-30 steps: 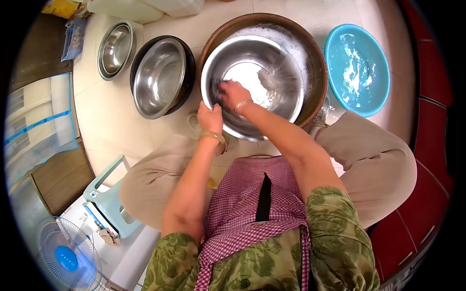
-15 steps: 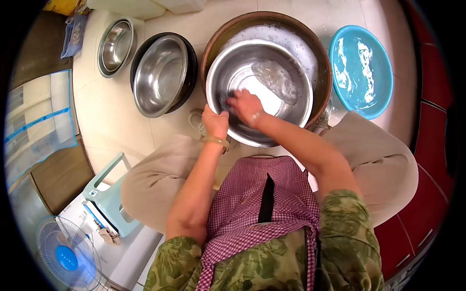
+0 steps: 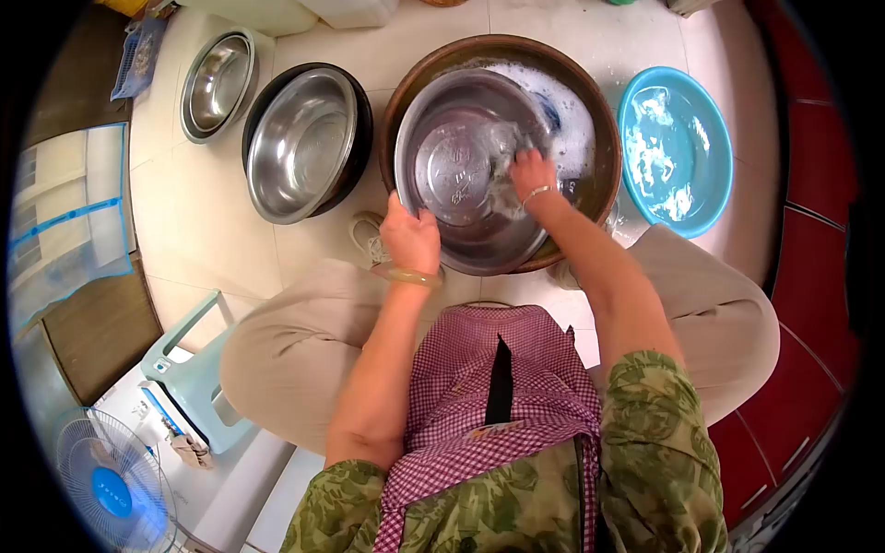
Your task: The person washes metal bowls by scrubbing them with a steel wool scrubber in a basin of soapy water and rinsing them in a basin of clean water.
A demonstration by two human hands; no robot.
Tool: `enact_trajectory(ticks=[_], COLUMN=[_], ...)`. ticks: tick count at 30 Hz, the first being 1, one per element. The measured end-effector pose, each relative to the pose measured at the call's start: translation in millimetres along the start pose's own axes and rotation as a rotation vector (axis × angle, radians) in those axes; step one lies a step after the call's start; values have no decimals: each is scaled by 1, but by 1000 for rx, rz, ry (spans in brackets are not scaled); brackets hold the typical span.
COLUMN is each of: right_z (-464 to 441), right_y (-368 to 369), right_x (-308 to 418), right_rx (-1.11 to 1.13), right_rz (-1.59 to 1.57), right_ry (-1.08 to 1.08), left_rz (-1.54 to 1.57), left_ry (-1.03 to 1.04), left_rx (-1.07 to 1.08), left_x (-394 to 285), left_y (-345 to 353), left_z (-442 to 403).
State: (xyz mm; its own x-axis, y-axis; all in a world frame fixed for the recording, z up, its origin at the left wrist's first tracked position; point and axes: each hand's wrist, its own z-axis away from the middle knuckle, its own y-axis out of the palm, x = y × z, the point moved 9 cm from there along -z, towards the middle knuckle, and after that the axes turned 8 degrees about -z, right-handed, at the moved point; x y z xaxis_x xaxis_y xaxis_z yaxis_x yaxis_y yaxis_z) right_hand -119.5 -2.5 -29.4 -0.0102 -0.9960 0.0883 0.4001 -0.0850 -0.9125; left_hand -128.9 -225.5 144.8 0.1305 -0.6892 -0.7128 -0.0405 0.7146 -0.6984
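Note:
A steel basin [image 3: 442,235] sits tilted inside a large brown tub [image 3: 502,46] of soapy water, with shallow water at its right side. My left hand [image 3: 410,238] grips the basin's near left rim. Inside the basin's right part is my right hand [image 3: 535,175], its fingers bent and closed toward a blurred, dark, wet scrubber-like thing that I cannot make out. White suds [image 3: 576,134] and something dark blue show in the tub beyond the basin's right rim.
A blue basin of water [image 3: 678,152] stands right of the tub. On the left are a steel basin in a black one [image 3: 304,143] and smaller nested steel bowls [image 3: 218,88]. A pale green stool [image 3: 198,378] and a fan [image 3: 112,490] are at the lower left.
My right hand has moved from the left side of the basin to its right side. The basin now tilts down to the right, and its water has run that way. My left hand stays on the rim.

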Motion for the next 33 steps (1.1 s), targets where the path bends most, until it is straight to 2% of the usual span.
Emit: enact_trajectory(ticks=[3,6,9,11,13,15,16,19,22,25,26,29,30,33], right_z=[33,49,14,-25,-45,-50,-46,-24,10,24,17,-22,-28,-60], right_y=[25,15,15,4,-43,-71,-70,-35,3,14,29,17,-10,-52], right_x=[24,35,6,-8,5,11,10,5,9,9,3,-22,-20,-19], right_rx=[276,307,104,112,-64,-251,-277,-71,52,93,288,39,-117,-197], right_rz=[-128,-212,30,116,244,179,159,164,5,-133,-100,-24,17,-2], right_ry=[8,-79,-69,-48,-147,-185,-173,-126,-17,-22,7,83,59,31], left_rz=[17,-106,-69,-31,-24,-46,-86,-25,-147,-144,-152,-189,-205,-157], left_ry=[-50,-46,-37,-30,-5,43,74,71,97,70,83,101,91,75], left_rx=[-11,10,54,57,50,43,46,69,55,135,137,132,134,130], left_x=[13,8,2,-3,-8,-13,-18,-19,-14,-21,-24,-26,-25,-20], left_y=[0,-6,-7,-8,-10,-12,-13,-8,-1,6,8,8,8,10], left_z=[2,2,3,3,5,7,7,6,3,-3,-3,-1,4,6])
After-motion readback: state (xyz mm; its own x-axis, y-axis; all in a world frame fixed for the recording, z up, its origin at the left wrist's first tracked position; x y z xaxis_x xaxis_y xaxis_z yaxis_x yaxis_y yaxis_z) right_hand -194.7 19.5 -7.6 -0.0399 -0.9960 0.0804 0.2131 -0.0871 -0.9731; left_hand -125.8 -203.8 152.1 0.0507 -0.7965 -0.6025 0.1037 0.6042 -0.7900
